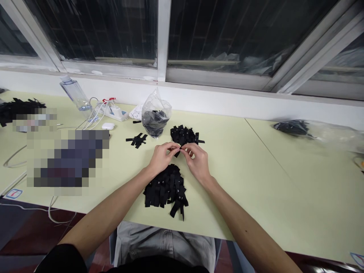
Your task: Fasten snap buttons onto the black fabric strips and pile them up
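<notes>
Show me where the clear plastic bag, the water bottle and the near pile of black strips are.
clear plastic bag [156, 113], head view, front wall
water bottle [74, 94], head view, body
near pile of black strips [165, 188], head view, middle

Nothing here can be read outright. The black strips in the near heap [166, 189] on the bench [256, 178] carry tiny white marks, as do those in the far heap [184, 135], yet each is too small to make out as a letter or a number. A sticker [13, 193] at the bench's left edge shows a red mark, also illegible.
</notes>
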Action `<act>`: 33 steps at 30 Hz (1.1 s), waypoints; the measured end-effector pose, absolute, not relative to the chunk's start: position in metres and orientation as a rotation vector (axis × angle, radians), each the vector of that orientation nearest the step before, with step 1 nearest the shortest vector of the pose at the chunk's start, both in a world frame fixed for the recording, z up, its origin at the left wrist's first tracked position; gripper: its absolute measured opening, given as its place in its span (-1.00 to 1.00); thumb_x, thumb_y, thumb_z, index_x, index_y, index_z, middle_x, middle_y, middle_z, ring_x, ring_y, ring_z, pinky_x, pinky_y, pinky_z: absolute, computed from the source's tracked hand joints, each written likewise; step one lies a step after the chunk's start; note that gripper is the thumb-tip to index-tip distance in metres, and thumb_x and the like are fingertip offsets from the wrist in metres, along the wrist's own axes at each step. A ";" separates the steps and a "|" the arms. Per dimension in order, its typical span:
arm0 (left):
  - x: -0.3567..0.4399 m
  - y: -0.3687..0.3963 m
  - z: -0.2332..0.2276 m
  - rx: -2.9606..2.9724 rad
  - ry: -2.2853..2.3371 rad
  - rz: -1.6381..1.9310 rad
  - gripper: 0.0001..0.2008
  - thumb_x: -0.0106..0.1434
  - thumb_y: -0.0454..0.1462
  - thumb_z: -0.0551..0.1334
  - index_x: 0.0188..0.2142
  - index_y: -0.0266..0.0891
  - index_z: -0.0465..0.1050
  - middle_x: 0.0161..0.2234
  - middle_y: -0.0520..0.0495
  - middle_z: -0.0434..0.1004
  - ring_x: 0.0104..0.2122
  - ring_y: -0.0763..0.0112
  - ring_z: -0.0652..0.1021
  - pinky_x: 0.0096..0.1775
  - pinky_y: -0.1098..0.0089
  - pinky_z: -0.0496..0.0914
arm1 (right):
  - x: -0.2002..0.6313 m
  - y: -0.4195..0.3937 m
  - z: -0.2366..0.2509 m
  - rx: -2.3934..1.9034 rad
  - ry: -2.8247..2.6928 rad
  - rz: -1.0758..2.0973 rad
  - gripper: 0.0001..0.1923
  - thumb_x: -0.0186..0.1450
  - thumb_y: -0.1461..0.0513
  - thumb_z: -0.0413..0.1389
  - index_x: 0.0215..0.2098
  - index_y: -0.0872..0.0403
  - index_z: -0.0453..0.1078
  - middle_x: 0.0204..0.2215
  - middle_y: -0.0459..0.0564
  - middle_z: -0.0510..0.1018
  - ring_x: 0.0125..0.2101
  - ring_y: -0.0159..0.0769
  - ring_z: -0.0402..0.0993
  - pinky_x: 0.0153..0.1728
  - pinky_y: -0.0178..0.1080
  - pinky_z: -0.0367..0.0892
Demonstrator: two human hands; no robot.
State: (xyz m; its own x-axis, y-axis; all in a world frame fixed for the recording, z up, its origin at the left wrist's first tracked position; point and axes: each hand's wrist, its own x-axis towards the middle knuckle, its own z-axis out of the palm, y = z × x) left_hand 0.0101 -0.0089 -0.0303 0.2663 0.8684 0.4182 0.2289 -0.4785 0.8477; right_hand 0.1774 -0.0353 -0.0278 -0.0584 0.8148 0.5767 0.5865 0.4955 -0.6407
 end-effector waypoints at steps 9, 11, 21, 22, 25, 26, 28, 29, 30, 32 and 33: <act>0.011 -0.011 -0.029 1.878 1.005 1.250 -0.86 0.32 -0.26 0.21 -0.20 -0.19 0.55 -0.20 -0.03 0.64 -0.23 0.38 0.62 -0.08 0.37 0.47 | 0.177 -0.037 -0.026 -1.198 -1.755 0.255 -0.89 0.36 0.25 0.08 -0.27 0.02 0.47 -0.28 -0.01 0.55 -0.44 -0.30 0.38 -0.41 -0.20 0.31; 0.011 -0.012 -0.029 1.872 0.994 1.250 -0.86 0.33 -0.26 0.21 -0.20 -0.19 0.54 -0.20 -0.03 0.64 -0.22 0.37 0.62 -0.09 0.37 0.48 | 0.177 -0.037 -0.026 -1.193 -1.765 0.262 -0.89 0.37 0.25 0.08 -0.26 0.02 0.47 -0.28 -0.01 0.55 -0.43 -0.30 0.38 -0.42 -0.20 0.31; 0.008 -0.010 -0.030 2.019 1.010 1.229 -0.88 0.34 -0.30 0.19 -0.22 -0.16 0.53 -0.21 -0.01 0.63 -0.21 0.37 0.61 -0.10 0.36 0.45 | 0.178 -0.035 -0.027 -1.230 -1.807 0.353 -0.92 0.34 0.27 0.08 -0.27 0.02 0.42 -0.31 -0.03 0.53 -0.43 -0.30 0.39 -0.41 -0.22 0.30; 0.007 -0.010 -0.030 2.044 1.011 1.222 -0.87 0.35 -0.30 0.18 -0.21 -0.15 0.53 -0.21 -0.01 0.62 -0.20 0.37 0.61 -0.10 0.36 0.45 | 0.178 -0.034 -0.027 -1.236 -1.809 0.366 -0.92 0.34 0.27 0.07 -0.27 0.02 0.42 -0.32 -0.03 0.53 -0.43 -0.29 0.39 -0.42 -0.22 0.30; 0.007 -0.011 -0.028 2.085 1.001 1.209 -0.85 0.36 -0.30 0.16 -0.19 -0.14 0.53 -0.21 -0.02 0.62 -0.18 0.36 0.59 -0.10 0.35 0.44 | 0.178 -0.034 -0.027 -1.251 -1.807 0.399 -0.92 0.33 0.26 0.07 -0.28 0.03 0.41 -0.34 -0.04 0.52 -0.43 -0.29 0.38 -0.42 -0.22 0.29; 0.007 -0.012 -0.028 2.084 0.996 1.206 -0.84 0.36 -0.30 0.16 -0.19 -0.14 0.53 -0.21 -0.02 0.62 -0.18 0.36 0.59 -0.10 0.35 0.43 | 0.178 -0.033 -0.027 -1.252 -1.802 0.411 -0.92 0.33 0.26 0.07 -0.28 0.03 0.40 -0.35 -0.04 0.51 -0.43 -0.29 0.38 -0.41 -0.22 0.28; 0.007 -0.013 -0.026 2.054 0.987 1.205 -0.83 0.37 -0.27 0.16 -0.17 -0.14 0.54 -0.19 -0.02 0.62 -0.18 0.36 0.59 -0.10 0.36 0.43 | 0.178 -0.033 -0.026 -1.248 -1.778 0.443 -0.93 0.33 0.27 0.06 -0.29 0.03 0.39 -0.36 -0.05 0.50 -0.42 -0.29 0.37 -0.38 -0.21 0.29; 0.008 -0.013 -0.026 2.022 0.981 1.207 -0.83 0.37 -0.25 0.15 -0.17 -0.14 0.54 -0.18 -0.03 0.62 -0.18 0.36 0.59 -0.10 0.36 0.43 | 0.179 -0.032 -0.026 -1.242 -1.761 0.471 -0.93 0.33 0.27 0.06 -0.29 0.03 0.39 -0.36 -0.05 0.50 -0.42 -0.29 0.37 -0.36 -0.21 0.29; 0.008 -0.012 -0.026 1.977 0.973 1.210 -0.82 0.37 -0.23 0.15 -0.15 -0.15 0.53 -0.18 -0.03 0.62 -0.19 0.36 0.59 -0.10 0.37 0.42 | 0.180 -0.032 -0.025 -1.232 -1.741 0.507 -0.94 0.32 0.26 0.06 -0.29 0.03 0.38 -0.36 -0.06 0.49 -0.41 -0.29 0.37 -0.35 -0.21 0.30; 0.008 -0.011 -0.026 1.854 0.944 1.214 -0.78 0.38 -0.18 0.14 -0.12 -0.18 0.52 -0.23 -0.05 0.61 -0.24 0.37 0.59 -0.11 0.37 0.43 | 0.182 -0.030 -0.025 -1.202 -1.697 0.599 -0.95 0.32 0.23 0.08 -0.30 0.03 0.37 -0.38 -0.06 0.47 -0.40 -0.29 0.37 -0.32 -0.21 0.30; 0.008 -0.009 -0.027 1.786 0.921 1.209 -0.75 0.38 -0.16 0.14 -0.11 -0.20 0.51 -0.27 -0.06 0.61 -0.27 0.38 0.59 -0.13 0.37 0.44 | 0.183 -0.029 -0.025 -1.183 -1.672 0.650 -0.94 0.31 0.21 0.09 -0.30 0.03 0.37 -0.38 -0.06 0.46 -0.39 -0.28 0.36 -0.32 -0.21 0.30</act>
